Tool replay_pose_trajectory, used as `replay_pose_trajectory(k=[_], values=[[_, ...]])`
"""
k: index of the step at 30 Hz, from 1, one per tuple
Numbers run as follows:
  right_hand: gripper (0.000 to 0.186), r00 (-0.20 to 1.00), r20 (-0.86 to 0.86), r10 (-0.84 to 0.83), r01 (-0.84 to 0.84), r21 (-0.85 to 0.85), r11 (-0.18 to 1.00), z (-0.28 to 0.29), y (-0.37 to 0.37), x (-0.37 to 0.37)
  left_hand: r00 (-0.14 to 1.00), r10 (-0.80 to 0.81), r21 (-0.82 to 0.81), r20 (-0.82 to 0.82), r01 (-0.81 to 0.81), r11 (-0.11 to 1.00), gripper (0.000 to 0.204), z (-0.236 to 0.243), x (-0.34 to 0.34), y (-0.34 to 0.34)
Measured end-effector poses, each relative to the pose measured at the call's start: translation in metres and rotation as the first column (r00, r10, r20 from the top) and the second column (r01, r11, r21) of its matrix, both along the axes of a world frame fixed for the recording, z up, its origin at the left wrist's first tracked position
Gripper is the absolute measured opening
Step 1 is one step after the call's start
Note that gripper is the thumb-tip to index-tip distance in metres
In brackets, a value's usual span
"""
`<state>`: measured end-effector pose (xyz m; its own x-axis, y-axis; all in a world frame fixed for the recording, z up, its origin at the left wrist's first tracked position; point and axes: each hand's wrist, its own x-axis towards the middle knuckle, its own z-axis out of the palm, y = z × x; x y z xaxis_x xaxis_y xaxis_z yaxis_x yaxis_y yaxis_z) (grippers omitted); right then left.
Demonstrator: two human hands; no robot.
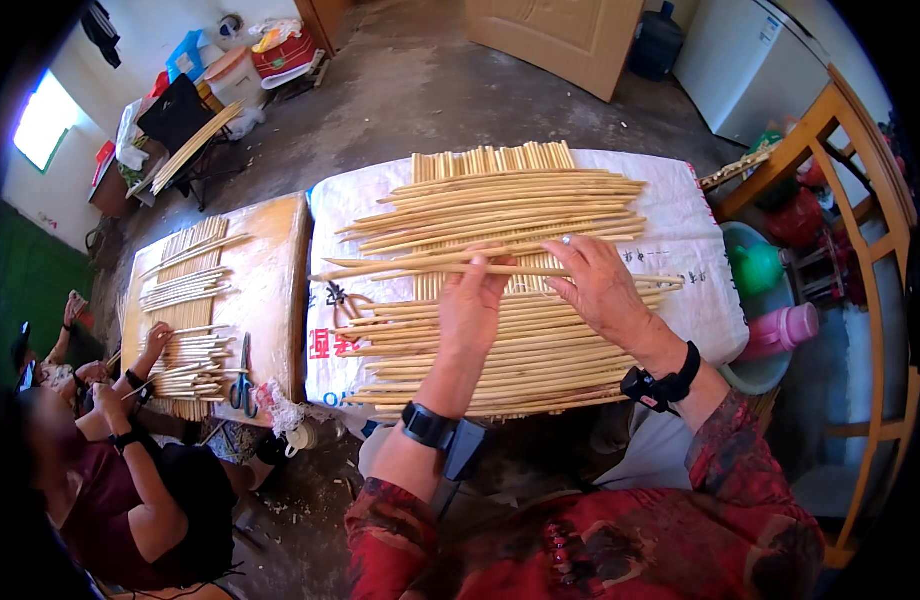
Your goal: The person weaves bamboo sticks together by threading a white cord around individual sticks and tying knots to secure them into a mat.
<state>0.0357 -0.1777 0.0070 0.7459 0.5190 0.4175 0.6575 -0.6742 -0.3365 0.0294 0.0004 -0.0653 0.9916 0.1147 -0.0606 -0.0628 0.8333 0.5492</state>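
Observation:
Pale yellow peeled stalks (500, 205) lie side by side across a layer of lengthwise stalks (495, 160) on the cloth-covered table in front of me. My left hand (470, 305) pinches one stalk (525, 270) between thumb and fingers near the middle of the spread. Further right along the same stalk is my right hand (602, 290), its thumb and fingers closed around it. More crosswise stalks (480, 345) lie nearer to me, partly hidden under my wrists. Dark-handled scissors (346, 300) rest on the cloth at the left ends of the stalks.
At left, a person (130, 470) works at a second table (270, 260) with similar stalks and blue-handled scissors (242, 388). A basin (765, 372) holding a pink bottle (783, 332) and a wooden frame (848, 290) stand at right. A refrigerator (745, 70) is behind.

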Motion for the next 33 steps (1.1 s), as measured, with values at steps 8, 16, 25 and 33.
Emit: replay_pose_trajectory(k=[8, 16, 25, 33], values=[[0.032, 0.992, -0.125, -0.002, 0.000, -0.015, 1.000, -0.021, -0.006, 0.007, 0.996, -0.065, -0.020, -0.058, 0.064, 0.998, 0.019, 0.010, -0.014, -0.026], [0.025, 0.848, -0.529, 0.010, 0.003, 0.024, 1.000, -0.021, -0.018, 0.012, 0.986, -0.017, 0.212, -0.167, 0.053, 0.976, 0.023, 0.023, -0.006, -0.010], [0.025, 0.965, -0.260, -0.025, 0.031, 0.020, 0.999, -0.013, -0.042, 0.016, 0.994, -0.098, 0.218, -0.040, 0.105, 0.970, 0.025, 0.029, -0.005, 0.025], [0.025, 0.954, -0.293, -0.068, 0.083, 0.039, 0.996, 0.002, -0.041, 0.013, 0.993, -0.115, 0.240, 0.017, 0.107, 0.965, 0.026, 0.039, -0.011, 0.022]])
